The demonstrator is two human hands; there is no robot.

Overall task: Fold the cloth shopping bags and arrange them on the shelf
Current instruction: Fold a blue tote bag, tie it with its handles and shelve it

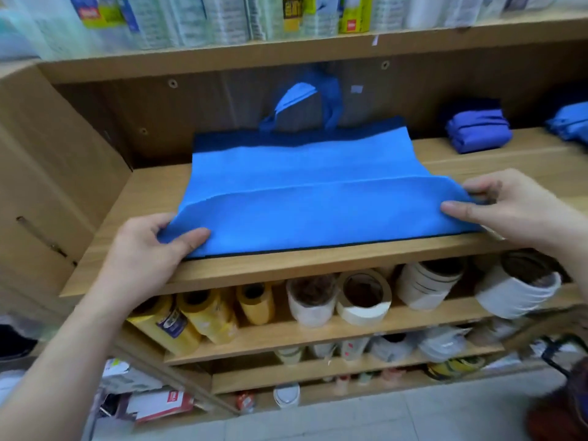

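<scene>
From the head view, the blue cloth bag lies flat on the wooden shelf, its bottom edge along the near lip and its two handles standing up against the back panel at the far side. The left hand pinches the near left corner, thumb on top and fingers curled underneath; the right hand pinches the near right corner the same way, thumb laid on the cloth and fingers bent round its edge. Between them a near strip of the bag is turned over onto the body, its soft edge running left to right across the middle, so this looks like the first fold, with the further folds and the placing left to do. Two bags already sit folded at the far right: a purple-blue bundle and, beside it at the frame edge, a lighter blue bundle, so the task seems partly done. The cloth is matte, thin and limp, plain mid-blue with a darker navy band near the top; the shelf is smooth, pale wood-grain board. On the shelf below lie tape rolls, round and hollow, white and cream, with yellow rolls to their left.
</scene>
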